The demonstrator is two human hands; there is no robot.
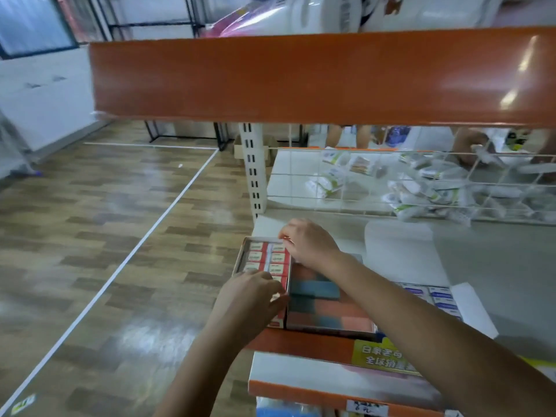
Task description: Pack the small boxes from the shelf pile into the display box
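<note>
Display box sits at the left end of the shelf, long axis running away from the person, already holding two columns of small red-and-white boxes laid flat, label up. Far rows look full; near end is hidden under the left hand, so can't tell how many slots remain. Right hand is at the far right corner of the box, fingers curled on the top edge or the last small box there; blur, so can't tell if it's pinching one. Left hand is at the near right side, fingers bent down onto the packed rows, apparently pressing or seating one, grip not clear. Just right of the display box, touching it, a stack of blurred blue and red packs is likely the pile; right hand is nearer to it, so next pick probably goes right then back left. Further right, blue-and-white cartons lie flat. Behind the wire grid, loose white packets, unrelated.
</note>
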